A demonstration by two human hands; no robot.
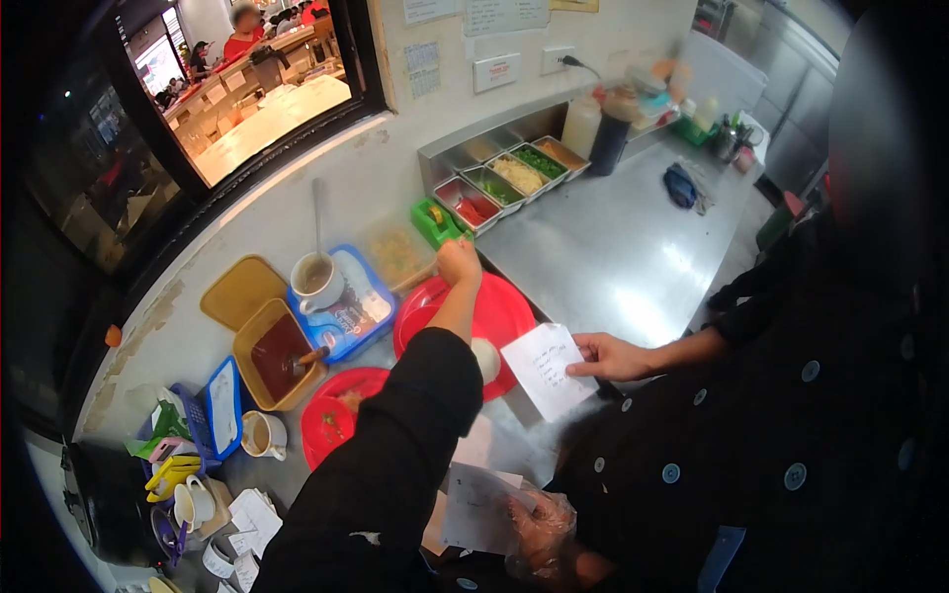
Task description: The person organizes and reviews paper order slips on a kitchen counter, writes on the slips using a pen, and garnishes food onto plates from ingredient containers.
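Observation:
My left hand [460, 261] stretches across the counter to the green tape dispenser [432, 221]. Its fingers are pinched at the dispenser's near end, and whatever is between them is too small to make out. Low in the view, my right hand [546, 529], in a clear plastic glove, grips a white sheet of paper [476, 510]. Under my left forearm lie a large red round tray [509, 321] and a smaller red dish [321, 420] with food in it. A co-worker's bare hand [615, 357] holds out a handwritten slip [547, 368] over the large tray's edge.
Metal topping pans [519, 176] and sauce bottles [581, 124] line the wall. To the left stand a tub of brown sauce [280, 351], a white mug [316, 281] on a blue-rimmed lid, another cup [263, 435] and paper slips [255, 519]. The co-worker's black coat [732, 465] fills the right side.

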